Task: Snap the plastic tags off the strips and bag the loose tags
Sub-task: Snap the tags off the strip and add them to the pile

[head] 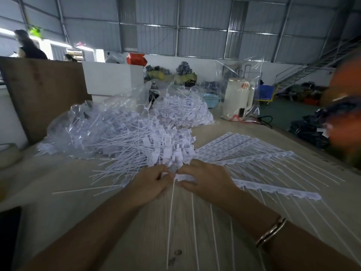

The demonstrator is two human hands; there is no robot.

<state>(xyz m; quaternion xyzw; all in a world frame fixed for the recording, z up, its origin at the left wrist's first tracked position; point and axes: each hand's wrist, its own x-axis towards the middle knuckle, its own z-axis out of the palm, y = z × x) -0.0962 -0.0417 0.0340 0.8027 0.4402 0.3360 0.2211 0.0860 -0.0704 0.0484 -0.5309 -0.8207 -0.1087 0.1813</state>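
My left hand pinches one white plastic tag whose long thin tail hangs down toward me. My right hand grips the end of a white strip of tags that runs out to the right, its tails trailing over the table. The two hands meet at the strip's left end. Just beyond them lies a big heap of loose tags. Several more uncut strips are fanned out at the right. Clear plastic bags lie under and behind the heap.
A second heap of tags lies farther back. A white kettle inside clear film stands at the back right, next to a blue basket. A brown board and white box stand at the back left. Tape roll sits far left.
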